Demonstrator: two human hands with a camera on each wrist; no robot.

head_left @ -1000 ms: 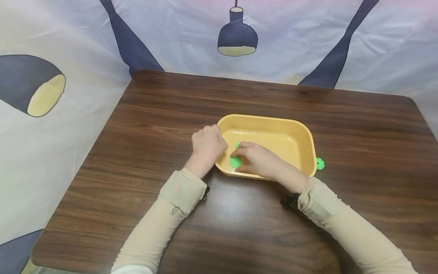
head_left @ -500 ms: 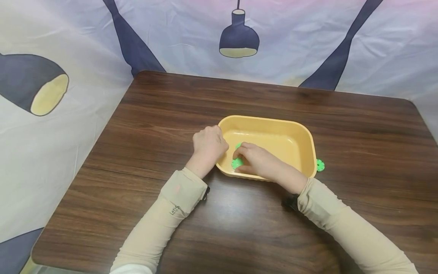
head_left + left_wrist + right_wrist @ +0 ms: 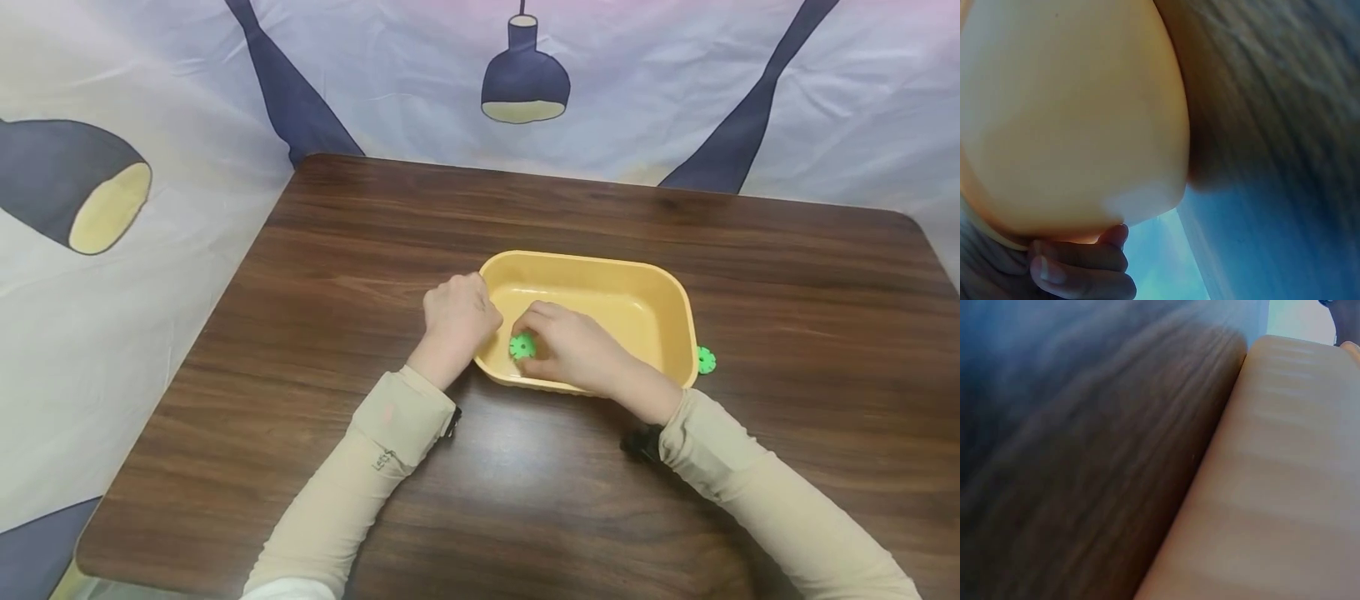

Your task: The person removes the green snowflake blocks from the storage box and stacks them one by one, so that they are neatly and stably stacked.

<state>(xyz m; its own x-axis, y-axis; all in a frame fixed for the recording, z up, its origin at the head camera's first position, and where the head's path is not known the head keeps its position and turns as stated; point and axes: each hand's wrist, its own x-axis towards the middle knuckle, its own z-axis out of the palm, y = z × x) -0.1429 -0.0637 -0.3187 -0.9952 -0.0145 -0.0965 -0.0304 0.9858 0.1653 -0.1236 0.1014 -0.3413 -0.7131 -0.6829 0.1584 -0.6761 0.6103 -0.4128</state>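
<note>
By the right hand [image 3: 577, 347], a green notched disc [image 3: 522, 347] is pinched between thumb and curled fingers, over the yellow bin's [image 3: 600, 285] left end; floor contact can't be told. The left rim is gripped by the left hand [image 3: 460, 315], likely for steadying. Another green disc [image 3: 706, 360] is seen just outside, right end, on the table [image 3: 360, 250].

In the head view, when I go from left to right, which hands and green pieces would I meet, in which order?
Left hand, left green piece, right hand, right green piece.
</note>
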